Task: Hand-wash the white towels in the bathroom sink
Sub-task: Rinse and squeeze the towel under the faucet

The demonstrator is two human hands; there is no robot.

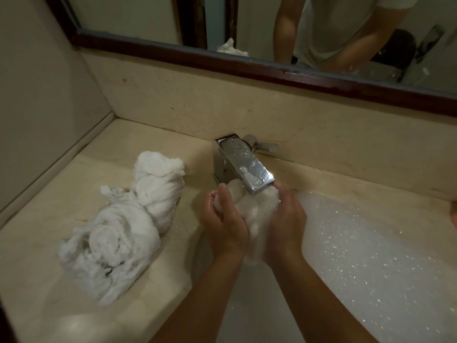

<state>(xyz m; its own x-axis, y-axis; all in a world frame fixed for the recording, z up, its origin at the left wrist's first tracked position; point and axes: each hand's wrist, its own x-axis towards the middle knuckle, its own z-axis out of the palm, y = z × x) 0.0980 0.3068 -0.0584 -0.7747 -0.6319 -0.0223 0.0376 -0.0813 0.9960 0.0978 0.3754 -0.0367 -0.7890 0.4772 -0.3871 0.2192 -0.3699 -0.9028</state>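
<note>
towel (257, 206) bunched under tap (244, 164), over foamy sink (371, 243) | left hand (223, 219) and right hand (286, 219) both curled round it | looks sodden, heavy, limp, soap-slick: I'd grab fat bunched folds, not edges | twisted pile (123, 224) on counter (34, 243), left

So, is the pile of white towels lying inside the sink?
No, the pile of towels lies on the counter, to the left of the sink.

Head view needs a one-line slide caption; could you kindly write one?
Left hand and right hand grip a foamy white towel beneath the faucet, twisted towels piled on the counter.
</note>
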